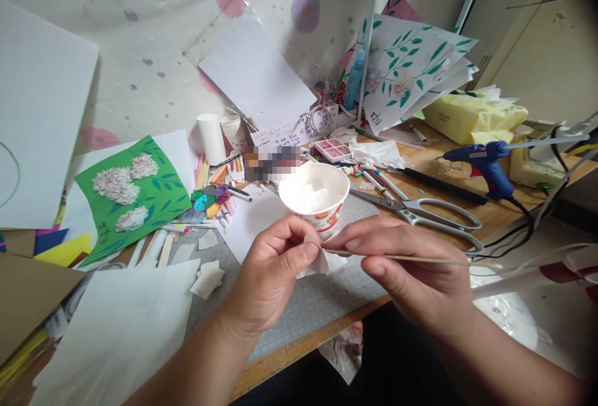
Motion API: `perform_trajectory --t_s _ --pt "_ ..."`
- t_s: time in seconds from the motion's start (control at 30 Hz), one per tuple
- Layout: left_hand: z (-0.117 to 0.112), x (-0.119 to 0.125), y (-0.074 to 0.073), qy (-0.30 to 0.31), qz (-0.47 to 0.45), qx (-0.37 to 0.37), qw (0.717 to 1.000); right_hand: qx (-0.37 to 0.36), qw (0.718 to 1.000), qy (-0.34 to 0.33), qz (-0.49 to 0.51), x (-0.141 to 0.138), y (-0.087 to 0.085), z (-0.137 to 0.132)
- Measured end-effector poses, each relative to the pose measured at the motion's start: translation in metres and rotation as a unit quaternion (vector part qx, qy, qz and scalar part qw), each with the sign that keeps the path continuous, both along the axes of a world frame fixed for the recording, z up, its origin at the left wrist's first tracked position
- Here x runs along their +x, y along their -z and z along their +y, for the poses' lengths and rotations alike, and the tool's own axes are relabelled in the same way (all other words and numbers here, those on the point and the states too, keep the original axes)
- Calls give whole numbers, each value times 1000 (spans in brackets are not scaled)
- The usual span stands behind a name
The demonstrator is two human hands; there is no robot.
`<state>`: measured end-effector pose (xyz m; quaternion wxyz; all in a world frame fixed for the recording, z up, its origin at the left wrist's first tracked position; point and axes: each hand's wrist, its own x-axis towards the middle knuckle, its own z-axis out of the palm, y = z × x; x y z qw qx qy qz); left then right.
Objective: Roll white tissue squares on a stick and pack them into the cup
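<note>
My left hand (271, 269) pinches a small piece of white tissue paper (322, 263) between thumb and fingers. My right hand (411, 269) grips a thin wooden stick (420, 259), whose tip meets the tissue at my left thumb. Both hands hover over a grey cutting mat (317, 300) near the table's front edge. Just behind them stands a paper bowl (314, 197) with white tissue pieces inside.
Scissors (430, 213) lie to the right of the bowl, a blue glue gun (486, 163) beyond them. A green card with white paper flowers (131, 197) and markers (210, 200) lie left. Painted leaf sheets (411, 70) and yellow tissue pack (471, 116) stand behind.
</note>
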<state>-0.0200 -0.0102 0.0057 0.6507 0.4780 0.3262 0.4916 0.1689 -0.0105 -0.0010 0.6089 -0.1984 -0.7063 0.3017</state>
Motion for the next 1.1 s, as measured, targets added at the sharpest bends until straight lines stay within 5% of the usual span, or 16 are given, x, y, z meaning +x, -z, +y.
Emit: perform_trajectory --t_s 1.1 --pt "2 -2 -1 18 -4 -31 999 27 999 -19 3 -1 0 -1"
